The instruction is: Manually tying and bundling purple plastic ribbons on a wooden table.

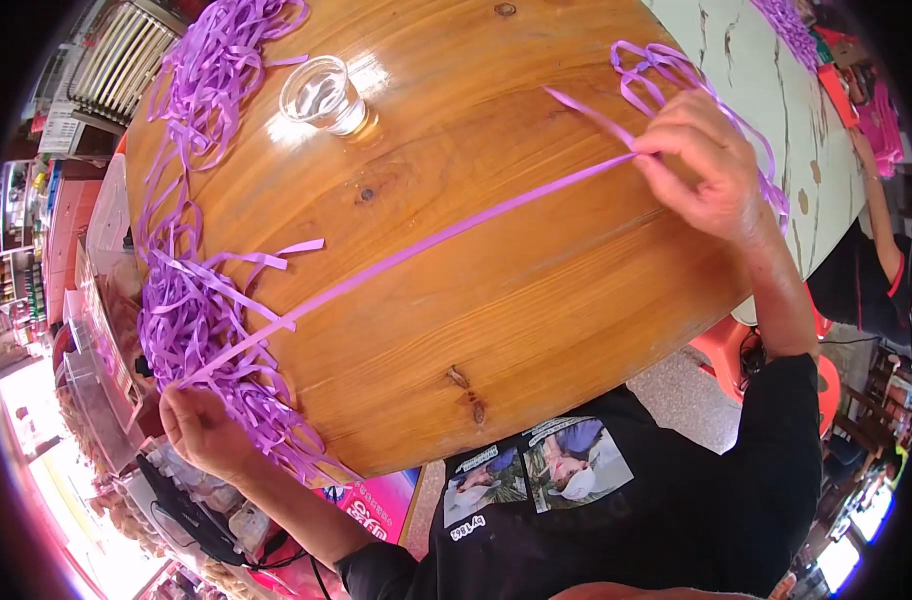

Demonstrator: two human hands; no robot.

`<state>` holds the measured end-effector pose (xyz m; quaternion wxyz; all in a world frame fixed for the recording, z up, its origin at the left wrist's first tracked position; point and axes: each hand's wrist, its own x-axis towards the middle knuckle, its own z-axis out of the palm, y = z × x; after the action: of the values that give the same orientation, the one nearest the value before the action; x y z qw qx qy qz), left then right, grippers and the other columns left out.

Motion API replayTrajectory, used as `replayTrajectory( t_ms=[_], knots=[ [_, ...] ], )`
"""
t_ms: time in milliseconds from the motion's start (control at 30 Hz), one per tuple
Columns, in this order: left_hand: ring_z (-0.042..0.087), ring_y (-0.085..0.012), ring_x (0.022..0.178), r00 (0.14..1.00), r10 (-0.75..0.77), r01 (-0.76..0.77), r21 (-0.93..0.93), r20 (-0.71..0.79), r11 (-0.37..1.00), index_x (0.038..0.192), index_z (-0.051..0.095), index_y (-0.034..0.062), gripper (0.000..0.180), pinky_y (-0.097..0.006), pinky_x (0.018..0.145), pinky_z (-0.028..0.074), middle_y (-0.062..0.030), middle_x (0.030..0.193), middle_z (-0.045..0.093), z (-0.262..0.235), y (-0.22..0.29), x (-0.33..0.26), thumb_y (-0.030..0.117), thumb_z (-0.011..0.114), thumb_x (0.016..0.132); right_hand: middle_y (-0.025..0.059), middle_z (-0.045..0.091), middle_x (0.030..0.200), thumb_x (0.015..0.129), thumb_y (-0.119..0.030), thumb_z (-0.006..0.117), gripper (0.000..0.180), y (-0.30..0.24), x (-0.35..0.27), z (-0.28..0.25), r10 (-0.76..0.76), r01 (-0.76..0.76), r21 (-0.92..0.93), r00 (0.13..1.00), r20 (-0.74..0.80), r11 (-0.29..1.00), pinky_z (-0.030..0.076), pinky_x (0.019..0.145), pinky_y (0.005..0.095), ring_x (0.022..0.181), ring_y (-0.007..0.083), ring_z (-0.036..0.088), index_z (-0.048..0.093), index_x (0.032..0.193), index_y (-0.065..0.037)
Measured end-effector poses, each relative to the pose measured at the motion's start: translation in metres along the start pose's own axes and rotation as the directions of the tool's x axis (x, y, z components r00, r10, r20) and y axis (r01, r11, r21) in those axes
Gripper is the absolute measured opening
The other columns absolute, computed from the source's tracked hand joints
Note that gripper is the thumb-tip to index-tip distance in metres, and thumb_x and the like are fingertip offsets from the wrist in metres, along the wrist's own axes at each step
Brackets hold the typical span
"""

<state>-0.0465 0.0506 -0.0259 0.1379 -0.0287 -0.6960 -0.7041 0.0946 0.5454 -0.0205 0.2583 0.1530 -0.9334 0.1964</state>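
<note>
Fingers (671,138) on the right hand (711,170) are pinched around a purple strip (466,222), off to the right of the clear cup (326,95) and a bit nearer the person, with a loose tail poking back toward the cup. The left hand (204,432) looks clamped on the same strip too, way down to the left of the cup, though the exact pinch is kinda small to make out. Between them the strip runs pretty much straight, passing on the near side of the cup without touching it.

Right by the left hand there's a messy lower heap (181,310), plus an upper heap (216,70) left of the cup and a smaller bunch (666,62) well to its right. The cup itself stands on a wooden tabletop (536,330).

What could bite here, imo: the strip crosses that lower heap, so a hard tug might catch a loop and tighten the tangle, or pop the strip out of a fingertip grip. Cup looks light too; a dragged strand could tip it.
</note>
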Motion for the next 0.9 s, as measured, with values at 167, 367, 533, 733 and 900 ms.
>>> replayTrajectory(
  t_ms=[167, 367, 533, 733, 900],
  knots=[
    [0.048, -0.0095, 0.056, 0.981, -0.054, 0.010, -0.228, -0.185, 0.974, 0.093, 0.059, 0.0014, 0.014, -0.018, 0.053, 0.041, -0.0036, 0.072, 0.058, -0.082, -0.019, 0.028, 0.015, 0.056, 0.090, 0.0063, 0.056, 0.081, 0.076, 0.009, 0.061, 0.013, 0.031, -0.032, -0.016, 0.376, -0.359, 0.174, 0.924, -0.073, 0.917, 0.043, 0.067, 0.0238, 0.072, 0.0141, 0.054, 0.059, 0.087, 0.001],
    [0.056, -0.0269, 0.105, 0.975, -0.120, 0.209, -0.589, 0.186, 0.781, 0.105, 0.055, -0.0022, 0.026, -0.043, 0.099, 0.042, -0.0160, 0.113, 0.058, -0.069, -0.022, 0.027, 0.018, 0.056, 0.089, 0.0027, 0.058, 0.089, 0.083, 0.008, 0.055, 0.015, 0.037, -0.046, -0.010, 0.659, -0.538, 0.521, 0.750, -0.064, 0.662, 0.042, 0.079, 0.0211, 0.084, 0.0114, 0.055, 0.061, 0.095, 0.000],
    [0.047, -0.0134, 0.070, 0.947, -0.232, 0.308, -0.825, 0.220, 0.473, 0.106, 0.055, 0.0022, 0.023, -0.028, 0.067, 0.041, -0.0041, 0.082, 0.050, -0.038, -0.006, 0.027, 0.019, 0.052, 0.091, 0.0078, 0.057, 0.103, 0.084, 0.003, 0.057, 0.026, 0.064, -0.049, 0.002, 0.836, -0.395, 0.900, 0.544, 0.066, 0.186, 0.044, 0.087, 0.0301, 0.092, 0.0150, 0.055, 0.054, 0.109, 0.006],
    [0.027, -0.0061, 0.053, 0.971, -0.183, 0.240, -0.592, 0.156, 0.770, 0.096, 0.058, 0.0033, 0.025, -0.023, 0.049, 0.022, 0.0060, 0.058, 0.033, 0.060, 0.000, -0.007, 0.027, 0.052, 0.093, 0.0085, 0.053, 0.103, 0.088, -0.003, 0.054, 0.031, 0.099, -0.068, -0.029, 0.415, -0.059, 0.965, 0.895, 0.165, -0.257, 0.041, 0.090, 0.0335, 0.097, 0.0169, 0.050, 0.048, 0.117, 0.006],
    [0.030, -0.0041, 0.055, 0.915, -0.373, 0.404, -0.319, 0.157, 0.857, 0.098, 0.060, -0.0003, 0.025, -0.021, 0.051, 0.026, 0.0057, 0.065, 0.040, 0.118, 0.018, -0.047, 0.023, 0.052, 0.094, 0.0155, 0.053, 0.114, 0.093, -0.005, 0.046, 0.021, 0.059, -0.037, -0.022, 0.704, -0.227, 0.933, 0.710, -0.039, 0.281, 0.038, 0.098, 0.0368, 0.108, 0.0217, 0.050, 0.052, 0.111, 0.004]
  ],
)
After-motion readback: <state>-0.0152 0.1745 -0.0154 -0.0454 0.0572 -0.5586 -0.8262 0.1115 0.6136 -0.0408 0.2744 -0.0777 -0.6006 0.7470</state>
